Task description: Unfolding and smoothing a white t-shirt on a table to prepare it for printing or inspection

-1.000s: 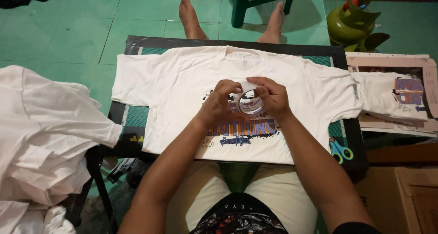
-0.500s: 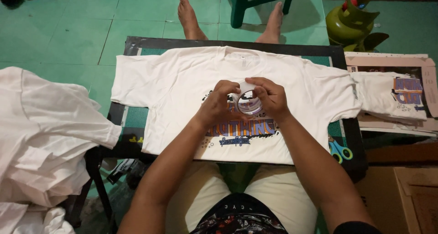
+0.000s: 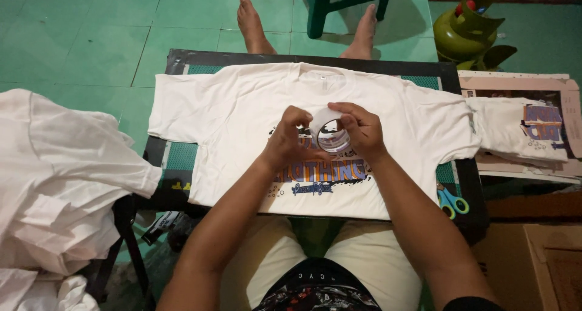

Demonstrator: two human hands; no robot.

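The green tiled floor [image 3: 79,38] is under everything, and on it stands a low black board table [image 3: 182,59] in front of me. A white T-shirt [image 3: 242,105] lies flat on the table, its neck away from me and the printed front facing up. At my left there is a big heap of white shirts [image 3: 54,183], and at my right another printed shirt [image 3: 521,129] lies on a brown cardboard sheet [image 3: 515,80]. A green gas cylinder [image 3: 464,35] stands on the floor behind it. Small blue and green scissors [image 3: 451,200] lie on the table edge, near my right forearm.

Both my forearms come forward from my lap and meet above the middle of the T-shirt. My left hand [image 3: 288,142] is curled, with the thumb and fingers closed on the left side of a roll of clear tape [image 3: 329,132]. My right hand [image 3: 364,129] closes on the right side, the fingers bent over the top of the rim. The roll stands on its edge, above the print. Its hole is open toward me, so the axis runs from me to the far side of the table.
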